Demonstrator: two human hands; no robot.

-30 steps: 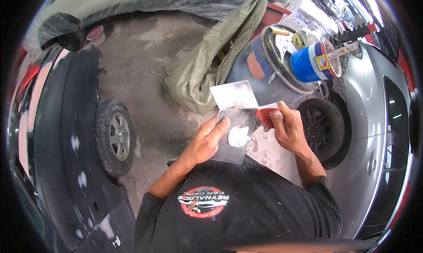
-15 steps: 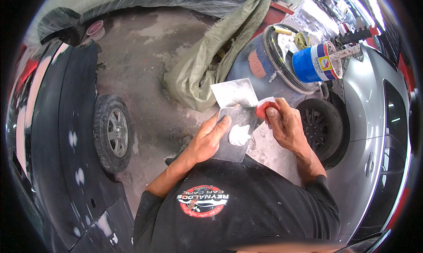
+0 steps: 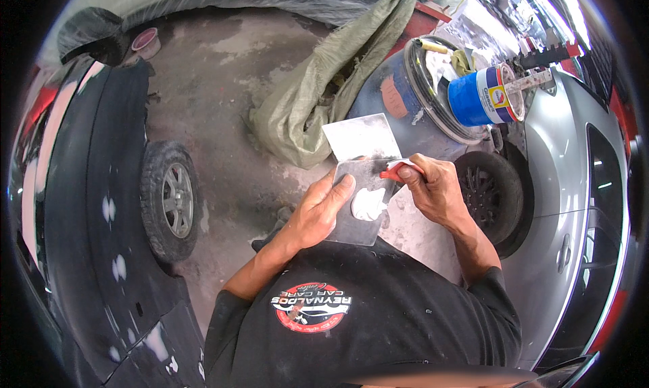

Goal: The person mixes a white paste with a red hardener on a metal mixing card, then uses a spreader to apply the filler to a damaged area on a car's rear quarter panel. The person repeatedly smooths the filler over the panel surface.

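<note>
My left hand (image 3: 318,212) grips a dark grey flat mixing board (image 3: 350,232), thumb on top and fingers hidden underneath. A mound of white putty (image 3: 368,204) lies on the board. A paler square plate (image 3: 365,136) sticks out beyond the board's far edge, partly covered by it. My right hand (image 3: 436,188) is closed around a small red-and-white squeeze tube (image 3: 397,170), its red end over the far right corner of the board. Much of the tube is hidden by the fingers.
A drum (image 3: 378,111) stands ahead, with a blue can (image 3: 473,97) holding a stick on top. Beside it slumps a greenish woven sack (image 3: 291,124). A dark car panel and wheel (image 3: 172,199) are on the left, a silver car (image 3: 554,178) on the right.
My right hand has turned and brought the red end of the tube leftward over the board. My left hand, the board and the putty stay almost where they were.
</note>
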